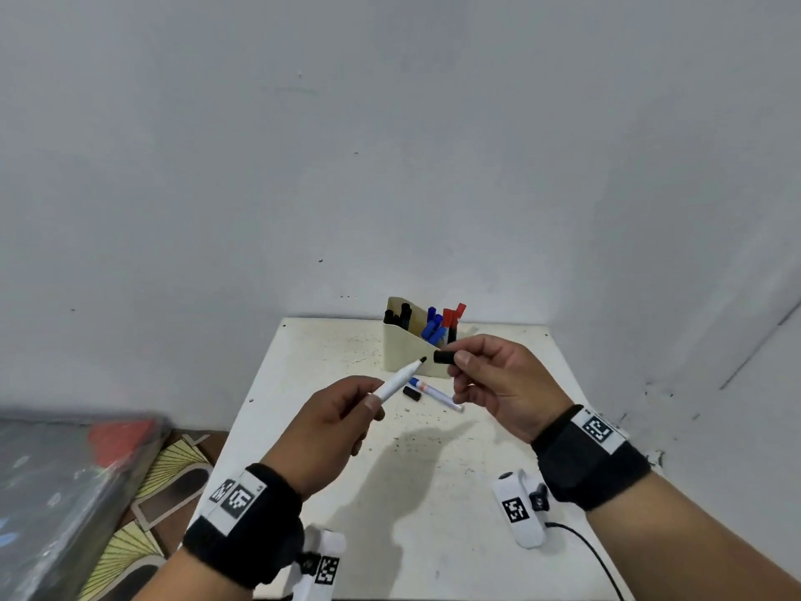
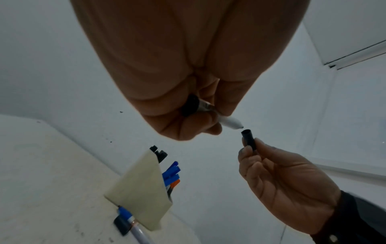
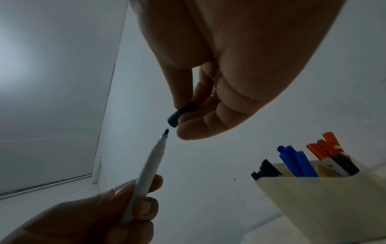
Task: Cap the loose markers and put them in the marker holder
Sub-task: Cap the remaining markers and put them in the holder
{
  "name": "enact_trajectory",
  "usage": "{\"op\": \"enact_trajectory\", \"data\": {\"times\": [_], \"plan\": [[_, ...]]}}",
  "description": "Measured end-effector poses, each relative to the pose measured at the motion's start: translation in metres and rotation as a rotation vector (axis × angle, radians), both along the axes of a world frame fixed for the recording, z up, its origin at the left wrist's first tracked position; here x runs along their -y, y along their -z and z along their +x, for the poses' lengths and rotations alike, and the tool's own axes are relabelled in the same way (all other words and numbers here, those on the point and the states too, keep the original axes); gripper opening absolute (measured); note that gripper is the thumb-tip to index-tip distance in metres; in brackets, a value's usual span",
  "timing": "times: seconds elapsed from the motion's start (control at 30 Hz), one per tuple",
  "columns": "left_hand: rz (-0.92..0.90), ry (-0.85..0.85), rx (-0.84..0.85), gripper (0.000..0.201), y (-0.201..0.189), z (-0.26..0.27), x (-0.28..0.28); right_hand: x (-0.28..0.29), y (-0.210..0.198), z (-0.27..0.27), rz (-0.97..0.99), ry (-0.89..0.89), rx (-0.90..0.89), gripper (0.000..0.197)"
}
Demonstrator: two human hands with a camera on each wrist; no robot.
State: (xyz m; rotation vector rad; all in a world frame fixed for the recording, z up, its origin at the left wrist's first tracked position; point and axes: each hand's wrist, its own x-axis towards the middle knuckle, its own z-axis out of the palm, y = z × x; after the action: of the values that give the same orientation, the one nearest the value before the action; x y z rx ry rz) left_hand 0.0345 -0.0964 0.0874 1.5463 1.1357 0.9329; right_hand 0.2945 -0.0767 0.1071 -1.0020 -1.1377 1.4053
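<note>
Above a stained white table (image 1: 346, 492), I hold an uncapped white marker (image 1: 401, 379) in my left hand (image 1: 329, 431), fingers and thumb wrapped round its barrel, its black tip aimed toward two o'clock. My right hand (image 1: 498, 383) pinches the black cap (image 1: 444, 357) between thumb and fingertips, open end facing the tip, the two just apart and nearly in line. This is the capping step, by my reading: the next move calls for bringing cap and tip together along one axis and pressing until the cap seats, since a tilted approach could smear ink on the rim or on my fingers. After that, the marker goes to the holder. The cream marker holder (image 1: 405, 353) stands at twelve o'clock from my hands, against the wall at the table's far edge. It is divided inside, and holds black-capped markers (image 1: 398, 316) at its nine o'clock side, blue ones (image 1: 433, 325) in the middle, and red ones (image 1: 453, 316) at three o'clock, all standing cap end up and leaning. On the table, just in front of the holder, lies a second loose marker (image 1: 435, 393) with a blue end, and a second black cap (image 1: 411, 393) lies touching or just beside it. So at least one more marker waits.
</note>
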Motion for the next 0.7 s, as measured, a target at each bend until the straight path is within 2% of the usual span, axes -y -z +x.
{"op": "enact_trajectory", "data": {"times": [0.2,0.3,0.47,0.7], "plan": [[0.077,0.019,-0.040,0.024,-0.024,-0.001,0.026,0.030,-0.020,-0.005,0.117,0.010,0.064,0.019],[0.126,0.035,-0.070,0.018,-0.033,-0.004,0.035,0.042,-0.033,-0.010,0.181,-0.007,0.147,0.019],[0.188,0.036,-0.098,0.020,-0.048,-0.011,0.048,0.053,-0.049,-0.021,0.267,-0.024,0.320,0.016],[0.272,-0.030,-0.103,0.014,-0.060,-0.018,0.052,0.057,-0.054,-0.032,0.289,-0.024,0.351,0.014]]}}
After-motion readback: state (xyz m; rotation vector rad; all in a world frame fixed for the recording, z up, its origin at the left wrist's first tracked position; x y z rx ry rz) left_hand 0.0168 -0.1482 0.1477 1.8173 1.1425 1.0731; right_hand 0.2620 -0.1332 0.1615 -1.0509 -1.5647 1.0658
